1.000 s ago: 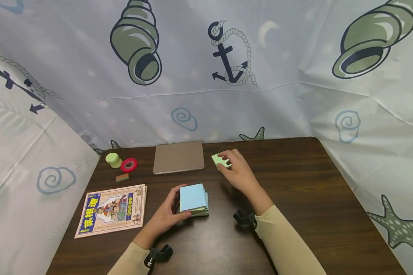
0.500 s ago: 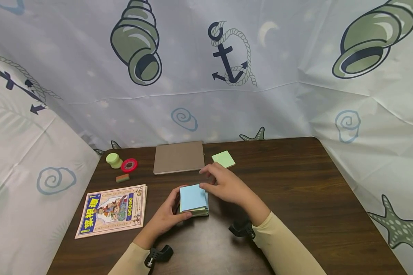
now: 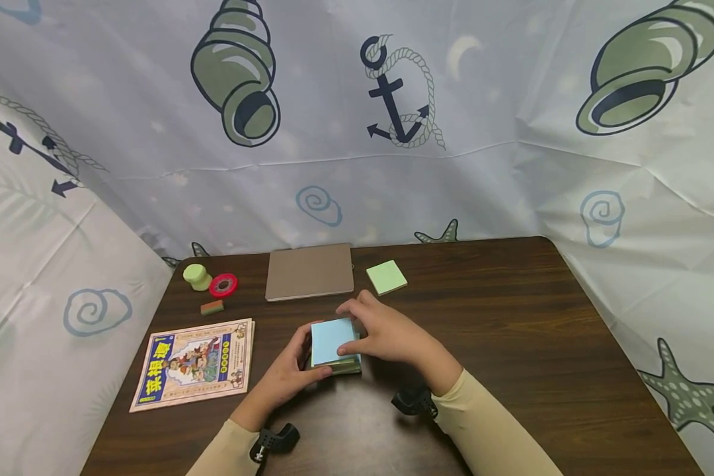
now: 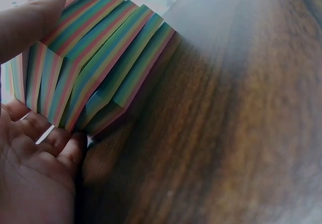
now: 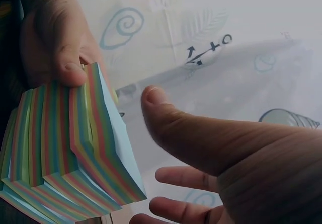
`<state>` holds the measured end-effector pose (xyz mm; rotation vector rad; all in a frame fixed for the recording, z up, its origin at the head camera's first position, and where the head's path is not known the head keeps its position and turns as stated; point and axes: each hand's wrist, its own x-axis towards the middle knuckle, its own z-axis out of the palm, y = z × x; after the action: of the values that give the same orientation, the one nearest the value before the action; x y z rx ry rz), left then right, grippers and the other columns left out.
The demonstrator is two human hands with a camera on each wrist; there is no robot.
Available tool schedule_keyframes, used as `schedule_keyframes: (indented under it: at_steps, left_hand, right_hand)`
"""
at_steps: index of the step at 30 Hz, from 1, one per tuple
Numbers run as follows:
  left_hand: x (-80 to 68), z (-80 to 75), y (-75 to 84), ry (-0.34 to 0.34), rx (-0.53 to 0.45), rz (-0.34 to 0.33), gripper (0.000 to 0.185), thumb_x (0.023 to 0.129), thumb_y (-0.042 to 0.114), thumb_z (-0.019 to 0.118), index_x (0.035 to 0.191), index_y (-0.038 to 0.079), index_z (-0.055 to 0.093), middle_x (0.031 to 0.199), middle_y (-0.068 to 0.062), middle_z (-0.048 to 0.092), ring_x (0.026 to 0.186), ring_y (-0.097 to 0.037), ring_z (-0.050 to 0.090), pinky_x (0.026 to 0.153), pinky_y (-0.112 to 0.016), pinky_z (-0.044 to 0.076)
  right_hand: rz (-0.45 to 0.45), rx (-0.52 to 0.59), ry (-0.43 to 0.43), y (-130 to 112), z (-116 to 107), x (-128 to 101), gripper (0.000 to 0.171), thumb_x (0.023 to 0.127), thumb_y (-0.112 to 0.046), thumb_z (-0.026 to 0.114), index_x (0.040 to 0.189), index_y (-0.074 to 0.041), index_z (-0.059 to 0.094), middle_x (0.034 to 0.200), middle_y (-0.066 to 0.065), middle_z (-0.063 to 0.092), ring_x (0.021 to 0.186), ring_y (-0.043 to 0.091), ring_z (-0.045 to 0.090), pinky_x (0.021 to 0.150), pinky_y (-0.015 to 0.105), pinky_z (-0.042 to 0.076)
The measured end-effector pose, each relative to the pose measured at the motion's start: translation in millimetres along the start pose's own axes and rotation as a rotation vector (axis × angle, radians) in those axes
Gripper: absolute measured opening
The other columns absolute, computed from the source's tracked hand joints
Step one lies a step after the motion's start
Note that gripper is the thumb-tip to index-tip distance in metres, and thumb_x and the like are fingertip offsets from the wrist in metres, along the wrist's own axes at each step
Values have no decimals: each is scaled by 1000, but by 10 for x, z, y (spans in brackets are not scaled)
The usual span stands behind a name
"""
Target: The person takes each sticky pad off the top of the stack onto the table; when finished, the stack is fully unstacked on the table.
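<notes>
A fanned stack of sticky notes [image 3: 330, 338] with a blue top sheet and rainbow-striped edges [image 4: 100, 58] sits mid-table. My left hand [image 3: 285, 377] grips its left side. In the right wrist view the left thumb presses the stack's [image 5: 65, 138] upper edge, and in the left wrist view the fingers [image 4: 30, 133] sit beneath it. My right hand [image 3: 387, 334] arches over the stack's right side. Its fingers reach the far edge. In the right wrist view the right thumb [image 5: 151, 95] stands a little off the blue sheet. A small green note pad [image 3: 387, 276] lies alone behind the hands.
A brown flat notebook [image 3: 309, 271] lies at the back of the dark wooden table [image 3: 512, 330]. At the left are a picture book [image 3: 193, 363], a green cap-like object [image 3: 196, 276], a red tape roll [image 3: 223, 285] and a small eraser [image 3: 211, 307]. Printed fabric surrounds the table.
My right hand let go of the green pad at the back and came back to the blue-topped stack, now arched over its right side. The left hand kept its hold.
</notes>
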<state>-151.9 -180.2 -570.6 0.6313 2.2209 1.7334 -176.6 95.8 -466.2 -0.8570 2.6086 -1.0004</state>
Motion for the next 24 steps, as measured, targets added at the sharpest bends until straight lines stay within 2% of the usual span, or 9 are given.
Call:
schedule_keyframes:
  at_steps: [4, 8, 14, 18, 24]
  left_hand:
    - [1, 3, -2, 1, -5, -3, 85, 96, 15, 85, 164, 23, 34, 163, -12, 48, 146, -6, 49, 116, -10, 38]
    - [3, 1, -4, 1, -10, -7, 85, 96, 15, 86, 163, 23, 35, 161, -12, 49, 143, -7, 51, 114, -10, 40]
    - [2, 4, 6, -1, -14, -4, 85, 95, 14, 86, 163, 22, 35, 160, -12, 50, 142, -11, 53, 115, -11, 40]
    - [-6, 3, 15, 4, -3, -20, 86, 95, 16, 87, 163, 23, 35, 161, -12, 50, 143, -11, 52, 114, -10, 40]
    - [-14, -14, 8, 11, 26, -45, 87, 94, 20, 88, 163, 27, 36, 162, -10, 49, 145, -14, 51, 115, -11, 40]
  right_hand:
    - [27, -63, -8, 7, 28, 2, 73, 91, -50, 89, 151, -20, 59, 125, 5, 53, 93, 15, 59, 81, 29, 52]
    - [34, -121, -32, 15, 41, 18, 73, 91, -50, 88, 151, -20, 60, 119, 2, 55, 88, 13, 56, 77, 29, 50]
    - [21, -158, -72, 19, 39, 27, 68, 92, -49, 87, 148, -21, 61, 124, 3, 66, 93, 12, 58, 82, 29, 51]
    - [11, -158, -71, 19, 23, 20, 67, 91, -47, 88, 146, -20, 60, 124, 2, 67, 94, 12, 59, 84, 30, 53]
    - [4, -118, -56, 24, -11, 9, 70, 90, -43, 91, 146, -19, 58, 124, -2, 66, 104, 20, 69, 87, 33, 56]
